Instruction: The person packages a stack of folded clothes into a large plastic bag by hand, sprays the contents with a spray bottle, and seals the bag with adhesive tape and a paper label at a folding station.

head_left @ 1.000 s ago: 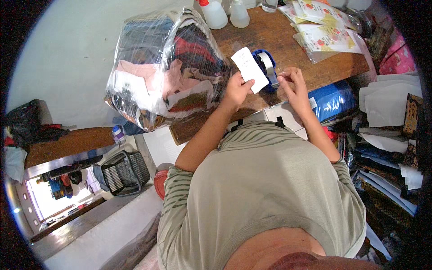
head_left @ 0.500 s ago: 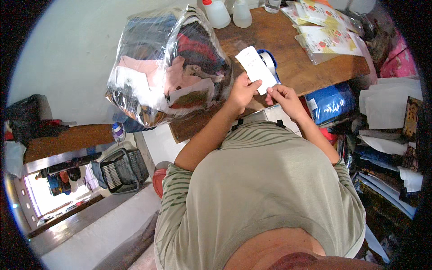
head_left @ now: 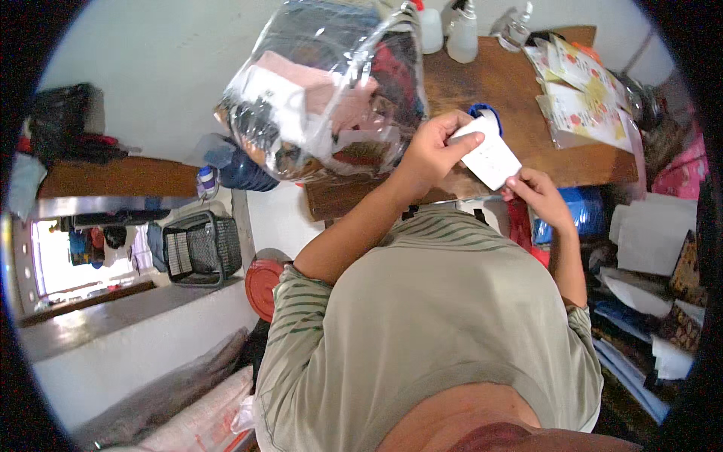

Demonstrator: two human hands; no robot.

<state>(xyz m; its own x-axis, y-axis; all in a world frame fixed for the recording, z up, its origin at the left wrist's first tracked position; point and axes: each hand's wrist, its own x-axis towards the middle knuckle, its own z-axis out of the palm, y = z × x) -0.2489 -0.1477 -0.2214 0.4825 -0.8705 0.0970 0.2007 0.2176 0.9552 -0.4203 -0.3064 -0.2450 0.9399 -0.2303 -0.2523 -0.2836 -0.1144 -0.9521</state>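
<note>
A white slip of paper (head_left: 491,160) with faint handwriting is held between both hands, over the front edge of the wooden table. My left hand (head_left: 440,147) grips its upper left part, thumb lying across the top. At the lower right corner, my right hand (head_left: 538,193) pinches the slip between thumb and fingers. Just behind the paper sits a blue tape dispenser (head_left: 484,114), partly covered. To the left of my left hand stands a large clear plastic bag (head_left: 324,98) packed with folded clothes, pink, white, dark and red.
Spray bottles (head_left: 462,36) line the back of the wooden table (head_left: 512,83). Flower-printed packets (head_left: 584,102) lie at its right. Below that side are a blue wrapped bundle (head_left: 576,211) and stacked fabrics and papers (head_left: 651,233). A dark plastic basket (head_left: 202,250) stands at left.
The view has shifted, so the table things appear farther right. The slip has been turned and looks shorter, with my left hand farther up over it. My right hand stays at its lower end.
</note>
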